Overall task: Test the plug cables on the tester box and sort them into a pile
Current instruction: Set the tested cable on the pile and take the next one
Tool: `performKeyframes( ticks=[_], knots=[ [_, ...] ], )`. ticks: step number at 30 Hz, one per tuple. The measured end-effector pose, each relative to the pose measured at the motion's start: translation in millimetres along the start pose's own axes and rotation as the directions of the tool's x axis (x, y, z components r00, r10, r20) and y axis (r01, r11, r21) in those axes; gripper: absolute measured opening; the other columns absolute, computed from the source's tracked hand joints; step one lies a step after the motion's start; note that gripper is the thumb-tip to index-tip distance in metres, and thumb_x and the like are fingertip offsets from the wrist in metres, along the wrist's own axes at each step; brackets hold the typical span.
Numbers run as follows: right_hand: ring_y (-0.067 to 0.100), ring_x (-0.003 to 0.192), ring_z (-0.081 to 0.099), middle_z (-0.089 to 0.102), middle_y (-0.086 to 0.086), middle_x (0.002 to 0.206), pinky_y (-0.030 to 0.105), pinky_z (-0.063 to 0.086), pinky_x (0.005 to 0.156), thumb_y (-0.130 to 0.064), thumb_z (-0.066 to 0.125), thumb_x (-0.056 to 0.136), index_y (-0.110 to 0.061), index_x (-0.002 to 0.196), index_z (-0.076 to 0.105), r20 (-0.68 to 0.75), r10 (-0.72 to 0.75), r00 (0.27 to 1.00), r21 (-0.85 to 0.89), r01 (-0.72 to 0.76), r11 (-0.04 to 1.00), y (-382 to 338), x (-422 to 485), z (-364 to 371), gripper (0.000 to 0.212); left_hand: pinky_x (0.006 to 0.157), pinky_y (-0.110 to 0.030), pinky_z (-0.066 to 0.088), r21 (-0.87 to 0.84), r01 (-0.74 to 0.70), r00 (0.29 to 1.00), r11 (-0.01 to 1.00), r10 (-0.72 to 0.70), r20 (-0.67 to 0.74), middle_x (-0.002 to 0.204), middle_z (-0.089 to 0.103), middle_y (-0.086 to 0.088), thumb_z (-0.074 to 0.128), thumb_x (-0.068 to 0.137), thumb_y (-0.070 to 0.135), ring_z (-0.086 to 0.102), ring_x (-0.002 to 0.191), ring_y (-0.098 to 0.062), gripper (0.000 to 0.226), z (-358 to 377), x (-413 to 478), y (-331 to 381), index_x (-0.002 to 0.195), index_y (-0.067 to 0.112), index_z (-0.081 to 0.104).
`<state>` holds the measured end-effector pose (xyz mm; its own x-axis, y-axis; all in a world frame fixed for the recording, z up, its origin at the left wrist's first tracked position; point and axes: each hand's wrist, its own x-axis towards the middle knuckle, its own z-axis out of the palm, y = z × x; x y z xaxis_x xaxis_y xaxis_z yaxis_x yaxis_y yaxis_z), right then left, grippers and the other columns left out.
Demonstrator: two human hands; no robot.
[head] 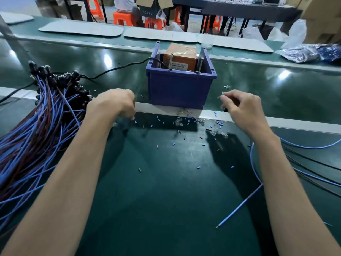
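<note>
While right hand (241,109) pinches cable (239,206), rail (295,124) beneath.

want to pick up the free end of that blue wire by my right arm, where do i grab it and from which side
Pinch the wire on its straight run just behind the bare tip, from above and from the left: it lies flat on the mat, with bare mat on that side and the right forearm close on the other.
</note>
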<state>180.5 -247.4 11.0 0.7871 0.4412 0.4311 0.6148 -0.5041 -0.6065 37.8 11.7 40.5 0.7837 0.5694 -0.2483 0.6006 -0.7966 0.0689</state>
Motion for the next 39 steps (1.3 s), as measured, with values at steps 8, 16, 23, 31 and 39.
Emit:
performKeyframes(
  ticks=[8, 16, 23, 31, 39],
  knots=[
    [0.006, 0.053, 0.049, 0.063, -0.002, 0.066, 0.016, 0.041, 0.058, -0.016, 0.062, 0.093, -0.008, 0.090, 0.073, 0.287, -0.204, 0.936, 0.092, 0.185, 0.978, -54, -12, 43, 0.014, 0.100, -0.041, 0.045, -0.221, 0.143, 0.974, 0.965, -0.177, -0.142, 0.126, 0.058, -0.015, 0.062, 0.082, 0.005, 0.050, 0.120, -0.034, 0.034, 14, 11, -26, 0.113, 0.018, 0.062],
    [0.010, 0.052, 0.049, 0.063, -0.001, 0.064, 0.027, 0.048, 0.060, -0.020, 0.060, 0.094, -0.011, 0.088, 0.071, 0.412, -0.170, 0.895, 0.134, 0.125, 0.983, -60, -20, 62, 0.016, 0.097, -0.041, 0.047, -0.224, 0.141, 0.954, 0.964, -0.193, -0.230, 0.124, 0.059, -0.022, 0.057, 0.083, 0.000, 0.054, 0.116, -0.041, 0.034, 13, 0, -9, 0.111, 0.015, 0.068],
    [0.015, 0.070, 0.067, 0.071, 0.007, 0.091, 0.023, 0.047, 0.065, -0.021, 0.064, 0.091, -0.010, 0.112, 0.064, 0.496, -0.085, 0.864, 0.410, -0.147, 0.900, -95, -23, 65, 0.023, 0.080, -0.019, 0.045, -0.390, -0.312, 0.927, 0.866, 0.189, -0.323, 0.078, 0.067, 0.009, 0.065, 0.081, 0.005, 0.063, 0.080, -0.010, 0.025, -26, -31, 36, 0.079, 0.030, 0.065],
    [0.011, 0.066, 0.066, 0.067, 0.008, 0.079, 0.016, 0.053, 0.066, -0.005, 0.052, 0.097, -0.004, 0.090, 0.061, 0.475, 0.014, 0.880, 0.721, -0.398, 0.568, -106, -19, 48, 0.012, 0.078, -0.020, 0.054, -0.648, -0.553, 0.830, 0.524, 0.274, -0.486, 0.083, 0.070, 0.008, 0.069, 0.084, 0.010, 0.067, 0.081, -0.004, 0.019, -30, -50, 70, 0.081, 0.028, 0.064],
    [0.008, 0.053, 0.059, 0.061, 0.010, 0.080, 0.023, 0.053, 0.054, -0.006, 0.045, 0.101, -0.012, 0.097, 0.052, 0.195, 0.311, 0.930, 0.928, -0.277, 0.248, -112, -12, 38, 0.010, 0.048, -0.018, 0.050, -0.907, -0.346, 0.932, 0.238, 0.201, -0.303, 0.064, 0.066, 0.000, 0.057, 0.095, 0.034, 0.059, 0.046, -0.005, 0.019, -29, -58, 97, 0.094, 0.017, 0.049]
  ],
)
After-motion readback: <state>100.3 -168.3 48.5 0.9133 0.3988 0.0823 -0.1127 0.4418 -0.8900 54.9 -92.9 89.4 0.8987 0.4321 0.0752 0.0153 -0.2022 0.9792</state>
